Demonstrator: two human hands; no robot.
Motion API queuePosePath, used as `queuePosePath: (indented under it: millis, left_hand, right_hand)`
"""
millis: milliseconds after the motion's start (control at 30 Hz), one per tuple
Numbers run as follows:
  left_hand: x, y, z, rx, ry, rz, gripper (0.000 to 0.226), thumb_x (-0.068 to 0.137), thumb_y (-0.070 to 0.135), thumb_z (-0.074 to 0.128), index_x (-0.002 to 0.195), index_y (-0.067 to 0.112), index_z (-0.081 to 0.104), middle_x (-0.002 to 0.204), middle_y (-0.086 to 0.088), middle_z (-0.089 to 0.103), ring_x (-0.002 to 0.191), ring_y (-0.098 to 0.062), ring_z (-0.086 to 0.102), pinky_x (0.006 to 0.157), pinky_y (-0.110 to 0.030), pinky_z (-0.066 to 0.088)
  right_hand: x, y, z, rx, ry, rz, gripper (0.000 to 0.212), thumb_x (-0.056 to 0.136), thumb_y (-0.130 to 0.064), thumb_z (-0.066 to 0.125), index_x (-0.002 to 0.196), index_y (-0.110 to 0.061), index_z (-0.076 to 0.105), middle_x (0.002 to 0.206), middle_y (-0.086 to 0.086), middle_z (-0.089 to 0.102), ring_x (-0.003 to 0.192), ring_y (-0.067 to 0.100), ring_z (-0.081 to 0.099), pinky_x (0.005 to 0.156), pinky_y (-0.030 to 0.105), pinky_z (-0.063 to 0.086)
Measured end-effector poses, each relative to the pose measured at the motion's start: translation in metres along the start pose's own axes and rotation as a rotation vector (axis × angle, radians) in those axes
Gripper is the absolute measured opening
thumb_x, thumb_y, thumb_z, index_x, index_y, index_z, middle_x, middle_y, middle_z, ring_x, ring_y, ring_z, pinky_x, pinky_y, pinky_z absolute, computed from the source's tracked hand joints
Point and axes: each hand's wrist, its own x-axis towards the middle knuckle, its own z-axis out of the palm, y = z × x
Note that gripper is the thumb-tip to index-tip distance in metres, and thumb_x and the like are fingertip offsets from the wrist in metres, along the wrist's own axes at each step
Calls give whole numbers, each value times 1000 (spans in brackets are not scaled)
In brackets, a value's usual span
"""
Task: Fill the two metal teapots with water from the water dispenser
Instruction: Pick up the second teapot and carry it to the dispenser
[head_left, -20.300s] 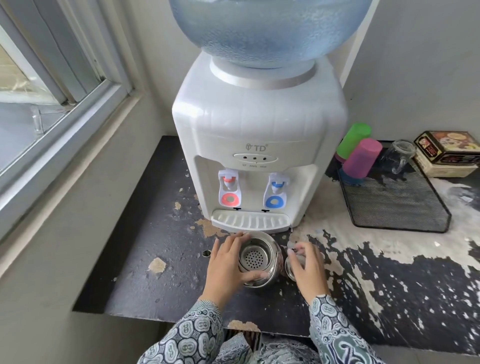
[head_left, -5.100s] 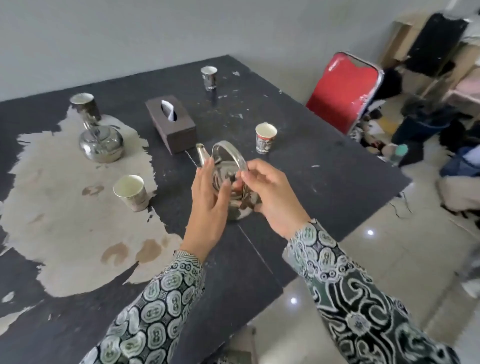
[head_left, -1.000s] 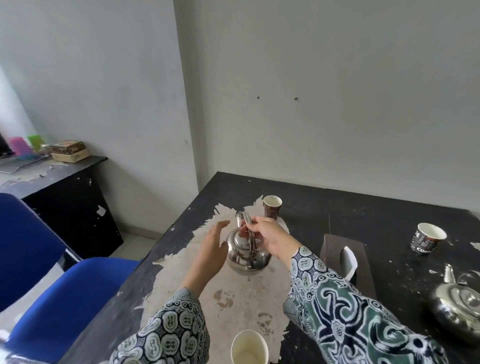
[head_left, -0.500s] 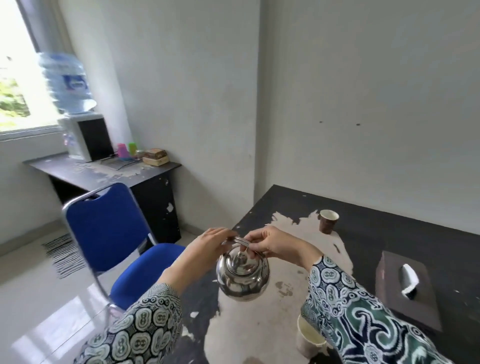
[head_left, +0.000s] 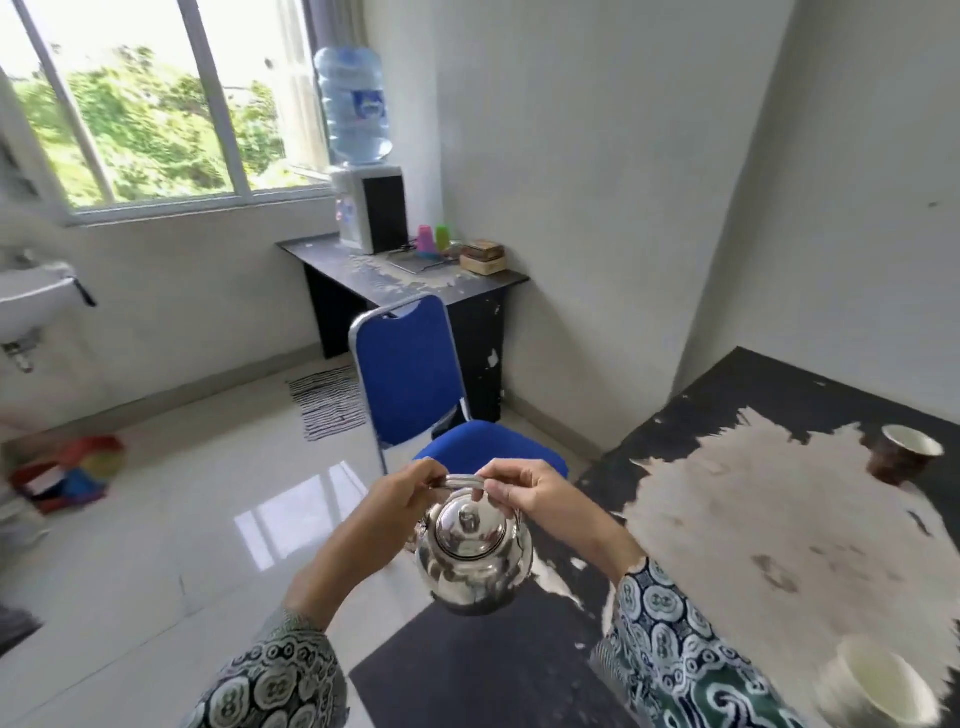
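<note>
A shiny metal teapot (head_left: 474, 558) with its lid on hangs in the air at the table's near left corner. My left hand (head_left: 392, 506) and my right hand (head_left: 527, 496) both pinch its thin metal handle (head_left: 461, 481) from either side. The water dispenser (head_left: 370, 210), white with a blue bottle on top, stands across the room on a black side desk (head_left: 452, 283) by the window. The other teapot is out of view.
A blue chair (head_left: 415, 379) stands between me and the side desk. The black table (head_left: 769, 499) with worn pale patches is at my right, with a brown paper cup (head_left: 906, 457) and a pale cup (head_left: 878, 683) on it. Glossy floor, a striped mat (head_left: 327, 400), a sink (head_left: 31, 301) at left.
The view has swung left from the table toward the dispenser. The teapot has come off the table and hangs from both hands, now over the table's corner.
</note>
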Motion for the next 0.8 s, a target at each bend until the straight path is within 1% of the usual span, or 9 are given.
queuePosePath:
  millis: [33, 100, 133, 200, 400, 467, 567, 733, 800]
  left_hand:
    - [0, -13, -12, -10, 13, -11, 27, 89, 10, 56, 77, 33, 50, 77, 7, 59, 70, -3, 51, 65, -10, 39]
    - [5, -45, -47, -33, 38, -22, 26, 89, 9, 56, 76, 30, 51, 77, 6, 58, 72, -10, 50, 67, -14, 38]
    - [9, -55, -62, -55, 36, -23, 25, 89, 9, 56, 75, 29, 51, 76, 7, 56, 72, -11, 49, 67, -16, 38]
    - [14, -87, -100, -70, 35, -21, 23, 89, 9, 57, 75, 27, 51, 76, 7, 55, 72, -11, 47, 67, -18, 38]
    - [29, -163, -188, -110, 79, -92, 26, 89, 8, 55, 76, 30, 51, 80, 7, 56, 75, -8, 49, 67, -10, 37]
    - [37, -193, -218, -128, 119, -130, 21, 89, 8, 55, 79, 27, 53, 84, 2, 59, 80, -12, 52, 70, -12, 38]
    - [49, -229, -252, -149, 129, -179, 8, 89, 8, 55, 87, 16, 57, 87, -4, 61, 82, -17, 53, 75, -24, 40]
    - [85, -296, -306, -240, 154, -193, 6, 88, 6, 56, 93, 8, 59, 81, 2, 57, 76, -9, 50, 69, -11, 38]
    - [108, -323, -327, -261, 166, -181, 4, 87, 6, 57, 91, 7, 58, 77, 3, 55, 72, -7, 49, 67, -10, 38]
  right_hand:
    - [14, 1, 13, 16, 14, -19, 20, 92, -9, 47, 82, -17, 63, 69, 5, 49, 64, 14, 40, 63, 23, 33]
    - [52, -1, 43, 54, 28, -55, 20, 93, -11, 47, 80, -17, 62, 69, -4, 53, 64, 7, 44, 64, 18, 35]
    - [67, -4, 54, 63, 43, -71, 19, 93, -11, 47, 80, -15, 61, 69, -8, 55, 65, 4, 46, 66, 15, 37]
    - [109, -11, 84, 71, 67, -92, 19, 93, -10, 47, 80, -10, 60, 71, -7, 56, 67, 4, 49, 70, 16, 39]
    - [219, -24, 157, 105, 88, -139, 20, 92, -8, 47, 79, 2, 58, 70, -1, 52, 67, 5, 47, 70, 16, 37]
    - [261, -29, 181, 116, 61, -137, 18, 92, -6, 46, 80, 0, 58, 70, -1, 53, 64, 1, 48, 68, 14, 38]
    - [311, -33, 203, 124, 20, -115, 17, 91, -7, 47, 79, -9, 59, 70, -3, 54, 65, -1, 49, 67, 13, 38]
    - [405, -39, 233, 95, -54, -148, 17, 89, -17, 48, 75, -12, 57, 69, -5, 53, 63, -3, 49, 64, 10, 38]
    - [446, -38, 240, 96, -64, -153, 19, 92, -12, 46, 76, -11, 57, 68, -5, 52, 62, -4, 48, 62, 9, 39]
